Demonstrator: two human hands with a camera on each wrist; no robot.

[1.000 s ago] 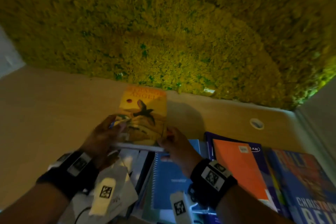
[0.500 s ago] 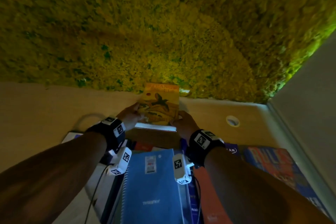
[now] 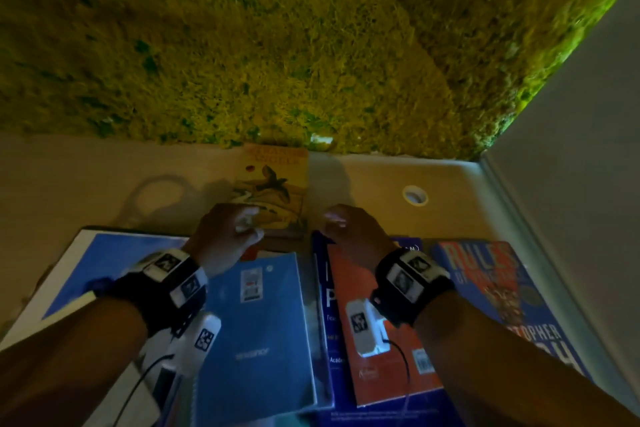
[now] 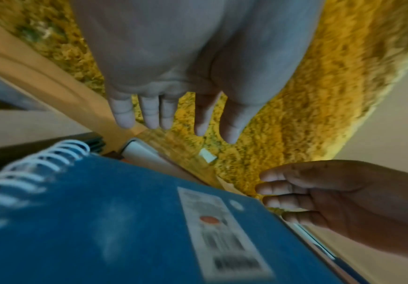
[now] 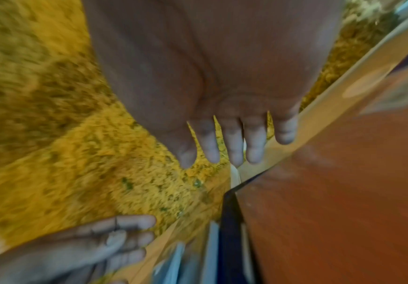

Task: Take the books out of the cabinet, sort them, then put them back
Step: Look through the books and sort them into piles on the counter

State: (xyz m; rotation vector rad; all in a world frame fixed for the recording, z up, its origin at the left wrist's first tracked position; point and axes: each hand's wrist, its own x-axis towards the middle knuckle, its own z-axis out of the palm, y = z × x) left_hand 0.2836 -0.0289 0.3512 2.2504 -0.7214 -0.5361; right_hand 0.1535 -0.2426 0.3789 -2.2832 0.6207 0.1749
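A yellow paperback with a dark bird on its cover [image 3: 277,184] lies on the wooden shelf [image 3: 86,184], its far edge at the moss wall. Both hands hover just short of its near edge and hold nothing. My left hand [image 3: 242,225] is open with relaxed fingers [image 4: 149,115]. My right hand [image 3: 339,222] is open too, its fingers [image 5: 232,148] straight. Below the wrists lie a blue spiral notebook [image 3: 256,322], an orange-covered book [image 3: 367,340] on a dark blue one, and a blue "Rules" book [image 3: 495,288].
A large blue and white book [image 3: 104,260] lies at the left. The yellow-green moss wall [image 3: 277,45] closes the back, and a pale side panel [image 3: 571,184] closes the right. A round cable hole [image 3: 415,195] sits in the shelf near that corner.
Both hands carried the yellow paperback toward the moss wall, laid it down on the shelf and let go. They have since drawn back a little toward me.
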